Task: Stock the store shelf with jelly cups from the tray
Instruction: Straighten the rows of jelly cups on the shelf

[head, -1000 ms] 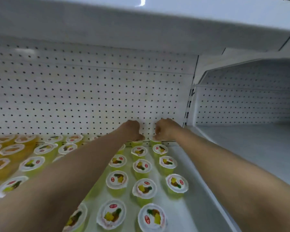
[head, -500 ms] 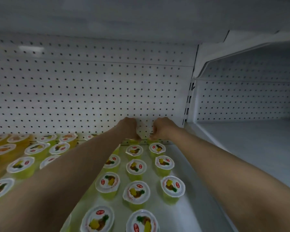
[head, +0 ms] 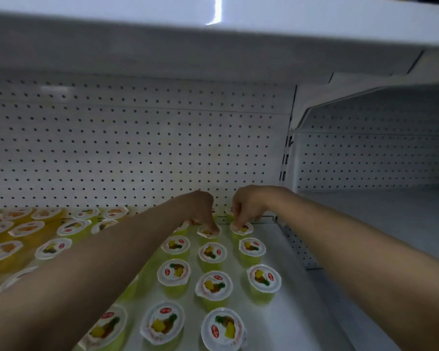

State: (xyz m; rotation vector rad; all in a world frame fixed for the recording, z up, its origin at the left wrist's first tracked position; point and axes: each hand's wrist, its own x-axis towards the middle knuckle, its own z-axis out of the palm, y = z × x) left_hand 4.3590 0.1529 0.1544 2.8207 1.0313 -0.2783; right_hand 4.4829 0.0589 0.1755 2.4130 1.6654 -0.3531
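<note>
Hands: left [head: 200, 209] and right [head: 247, 207] each pinch one rear jelly cup [head: 208, 231].

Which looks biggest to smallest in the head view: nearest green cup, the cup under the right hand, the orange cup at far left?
1. Nearest green cup, largest by far.
2. Orange cup at far left.
3. Cup under the right hand, smallest and partly covered.
Nearness to the camera drives this; the true sizes may match.
</note>
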